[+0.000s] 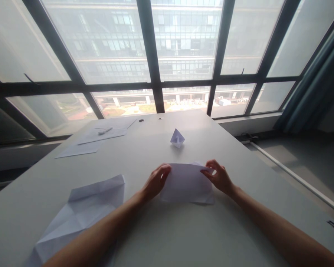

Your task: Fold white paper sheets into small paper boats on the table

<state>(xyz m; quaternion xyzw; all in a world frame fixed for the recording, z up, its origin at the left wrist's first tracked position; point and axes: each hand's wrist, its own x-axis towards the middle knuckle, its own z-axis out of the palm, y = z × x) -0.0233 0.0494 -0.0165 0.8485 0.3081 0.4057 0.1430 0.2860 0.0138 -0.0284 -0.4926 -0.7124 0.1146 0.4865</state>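
Observation:
A folded sheet of white paper [187,183] is in front of me, its upper edge raised off the table. My left hand [157,180] pinches its upper left corner between thumb and fingers. At the upper right corner my right hand [218,177] grips the paper the same way, and a small flap of it shows between the fingers. Just beyond stands a small folded paper boat [177,138]. Beside my left forearm lies a creased, partly unfolded sheet of paper [89,211], which the forearm partly covers.
The white table [206,237] reaches to the window [183,44]. Flat sheets of paper [80,149] lie at the back left with a pen-like white object [105,131] on them. Near the far edge is a round cable hole [141,120]. A blue curtain [311,81] hangs at the right.

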